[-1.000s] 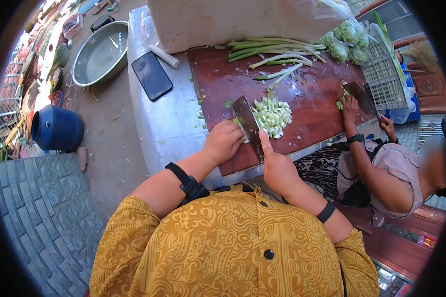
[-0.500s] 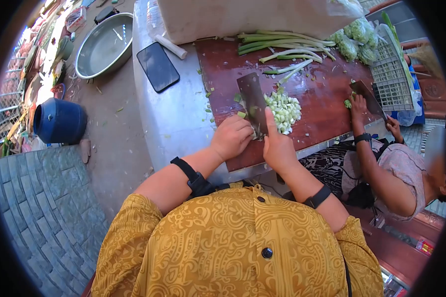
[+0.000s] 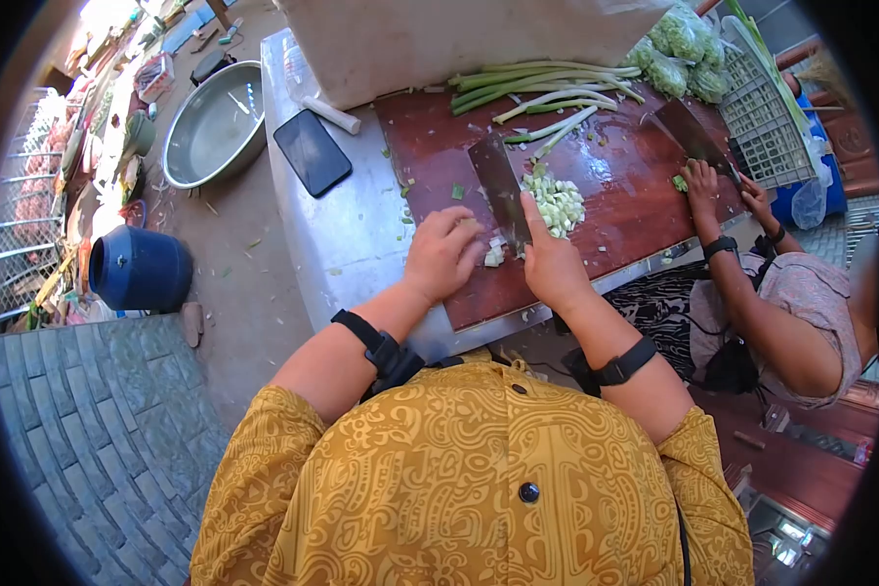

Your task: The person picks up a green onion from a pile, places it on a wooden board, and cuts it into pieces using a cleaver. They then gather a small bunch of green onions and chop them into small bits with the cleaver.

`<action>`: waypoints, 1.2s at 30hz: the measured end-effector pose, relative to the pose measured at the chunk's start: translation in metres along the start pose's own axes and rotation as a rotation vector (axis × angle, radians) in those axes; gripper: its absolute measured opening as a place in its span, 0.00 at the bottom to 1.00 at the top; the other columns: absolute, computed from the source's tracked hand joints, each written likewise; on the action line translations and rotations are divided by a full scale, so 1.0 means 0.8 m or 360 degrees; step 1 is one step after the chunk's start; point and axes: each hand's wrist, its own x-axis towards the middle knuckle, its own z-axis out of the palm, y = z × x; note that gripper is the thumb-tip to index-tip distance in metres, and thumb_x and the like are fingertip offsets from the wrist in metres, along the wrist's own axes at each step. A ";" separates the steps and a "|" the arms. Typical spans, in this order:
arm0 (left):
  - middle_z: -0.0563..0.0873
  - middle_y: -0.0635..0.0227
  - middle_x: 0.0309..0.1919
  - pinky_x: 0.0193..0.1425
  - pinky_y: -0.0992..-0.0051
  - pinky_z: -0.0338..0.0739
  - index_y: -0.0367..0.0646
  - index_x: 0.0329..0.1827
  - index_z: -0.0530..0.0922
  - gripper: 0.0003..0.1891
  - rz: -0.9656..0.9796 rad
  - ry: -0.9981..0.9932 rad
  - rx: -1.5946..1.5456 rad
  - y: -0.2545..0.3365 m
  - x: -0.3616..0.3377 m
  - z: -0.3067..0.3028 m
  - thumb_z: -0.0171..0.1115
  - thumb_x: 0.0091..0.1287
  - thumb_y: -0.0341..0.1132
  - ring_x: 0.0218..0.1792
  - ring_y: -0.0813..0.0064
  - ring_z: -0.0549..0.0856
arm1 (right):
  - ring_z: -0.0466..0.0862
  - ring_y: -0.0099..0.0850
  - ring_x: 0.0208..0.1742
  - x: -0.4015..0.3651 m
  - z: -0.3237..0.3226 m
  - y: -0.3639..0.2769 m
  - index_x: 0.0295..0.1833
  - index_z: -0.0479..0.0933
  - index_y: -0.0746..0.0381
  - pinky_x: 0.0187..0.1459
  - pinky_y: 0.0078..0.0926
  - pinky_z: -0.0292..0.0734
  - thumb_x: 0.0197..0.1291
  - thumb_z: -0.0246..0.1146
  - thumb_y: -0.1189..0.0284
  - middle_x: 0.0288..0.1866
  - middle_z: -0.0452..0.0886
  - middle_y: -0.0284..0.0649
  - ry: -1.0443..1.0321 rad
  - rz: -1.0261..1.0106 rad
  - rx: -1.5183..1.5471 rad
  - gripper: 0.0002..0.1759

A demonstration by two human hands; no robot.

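Observation:
My right hand (image 3: 557, 264) grips a cleaver (image 3: 499, 186), its index finger laid along the broad dark blade, which stands on the reddish-brown board (image 3: 615, 220). Right of the blade lies a pile of chopped spring onion (image 3: 557, 207), pale green and white. A few cut white pieces (image 3: 495, 252) sit left of the blade, by my left hand (image 3: 444, 256). That hand is lifted slightly, its fingers loosely bent and apart, with nothing visible in them. Whole spring onions (image 3: 542, 83) lie along the far side of the board.
A phone (image 3: 312, 152) rests on the metal tabletop (image 3: 356, 249). Behind the board stands a large pale box (image 3: 479, 44). At right a co-worker's hand (image 3: 701, 188) is beside another cleaver (image 3: 691, 129), near a plastic crate (image 3: 764, 117) and bagged greens (image 3: 689, 54).
My left hand has drawn back from the cleaver and its fingers have loosened, uncovering cut white pieces. The cleaver remains in my right hand. The whole view has shifted slightly.

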 end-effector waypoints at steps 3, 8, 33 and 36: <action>0.83 0.64 0.42 0.51 0.63 0.76 0.43 0.41 0.83 0.12 0.0007 -0.0150 0.0181 -0.021 0.005 0.004 0.66 0.53 0.26 0.44 0.59 0.80 | 0.81 0.58 0.29 -0.001 0.001 -0.001 0.78 0.44 0.50 0.34 0.55 0.74 0.57 0.54 0.78 0.24 0.79 0.59 -0.0019 -0.0008 -0.0018 0.44; 0.84 0.62 0.40 0.49 0.65 0.77 0.42 0.40 0.83 0.11 0.0011 -0.0287 0.0046 -0.023 0.001 0.010 0.65 0.54 0.25 0.43 0.59 0.81 | 0.81 0.57 0.29 -0.002 0.003 -0.001 0.78 0.45 0.51 0.34 0.54 0.75 0.57 0.55 0.78 0.24 0.79 0.58 -0.0003 -0.0061 -0.0045 0.44; 0.84 0.67 0.40 0.45 0.67 0.78 0.43 0.42 0.83 0.11 0.0224 -0.0226 -0.0044 0.003 -0.016 0.028 0.68 0.55 0.30 0.39 0.63 0.81 | 0.81 0.56 0.29 -0.002 -0.011 -0.005 0.78 0.45 0.50 0.34 0.54 0.75 0.58 0.55 0.77 0.25 0.80 0.57 -0.0053 -0.0105 -0.0121 0.44; 0.84 0.66 0.39 0.44 0.68 0.78 0.43 0.41 0.83 0.10 0.0223 -0.0190 -0.0041 0.004 -0.016 0.029 0.67 0.55 0.30 0.38 0.63 0.81 | 0.81 0.56 0.29 -0.010 -0.029 -0.012 0.78 0.46 0.50 0.34 0.54 0.75 0.58 0.55 0.77 0.25 0.80 0.56 -0.0103 -0.0088 -0.0185 0.43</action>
